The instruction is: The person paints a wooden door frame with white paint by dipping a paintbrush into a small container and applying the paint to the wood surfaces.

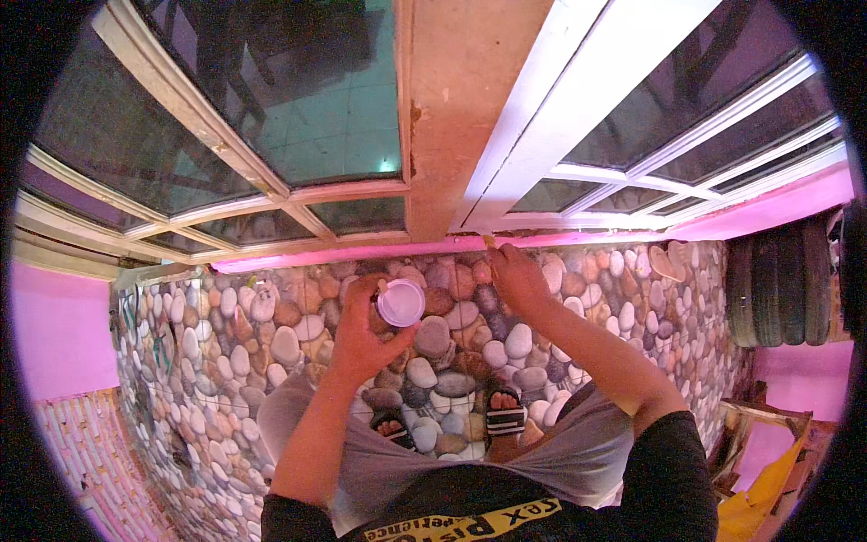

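My left hand (366,334) is wrapped around a small round white plastic tub (401,303). The tub has no lid on it and holds something pale, like white paint. My right hand (519,275) is closed on what looks like a small paintbrush (489,242), of which only a yellowish end shows; the rest is hidden by the fingers. That hand is close to the lower edge of the window frame, just below the join between a bare orange-brown post (452,117) and a white-painted frame (533,117).
Paned windows (298,191) span the far side above a pink wall strip (361,255). Pebble-patterned flooring (271,361) lies under my sandalled feet (504,415). A single sandal (666,262) rests by the wall. Stacked tyres (781,285) stand at right, near a wooden frame (768,425) and yellow cloth (763,492).
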`<state>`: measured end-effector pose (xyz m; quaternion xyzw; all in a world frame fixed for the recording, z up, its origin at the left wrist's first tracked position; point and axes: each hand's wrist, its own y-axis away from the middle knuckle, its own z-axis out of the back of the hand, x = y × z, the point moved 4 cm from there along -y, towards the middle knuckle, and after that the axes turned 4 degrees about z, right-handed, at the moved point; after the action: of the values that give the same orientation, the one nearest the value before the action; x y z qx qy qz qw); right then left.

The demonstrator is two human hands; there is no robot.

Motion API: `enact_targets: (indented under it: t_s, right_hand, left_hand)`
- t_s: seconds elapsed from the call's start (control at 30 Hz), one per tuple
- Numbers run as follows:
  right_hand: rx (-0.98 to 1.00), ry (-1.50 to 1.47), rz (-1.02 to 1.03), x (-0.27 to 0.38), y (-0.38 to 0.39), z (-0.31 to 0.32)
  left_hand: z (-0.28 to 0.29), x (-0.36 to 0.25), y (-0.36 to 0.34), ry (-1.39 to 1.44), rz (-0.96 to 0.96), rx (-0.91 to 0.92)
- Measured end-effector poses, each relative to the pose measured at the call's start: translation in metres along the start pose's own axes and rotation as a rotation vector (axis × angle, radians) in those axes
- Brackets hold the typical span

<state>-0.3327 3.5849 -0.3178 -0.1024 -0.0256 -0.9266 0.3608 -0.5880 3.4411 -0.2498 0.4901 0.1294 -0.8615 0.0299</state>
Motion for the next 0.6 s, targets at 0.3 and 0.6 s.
enact_targets:
  t_s: [0.3,0.6]
  right_hand:
    - [-0.114,-0.043,0.219,0.026,-0.016,-0.007]
    - [-0.127,-0.103,0.251,0.036,-0.003,-0.001]
  left_hand:
    - [-0.001,-0.003,-0.004,-0.025,-0.036,-0.012]
    - [-0.001,0.0,-0.003,0.01,-0.013,0.002]
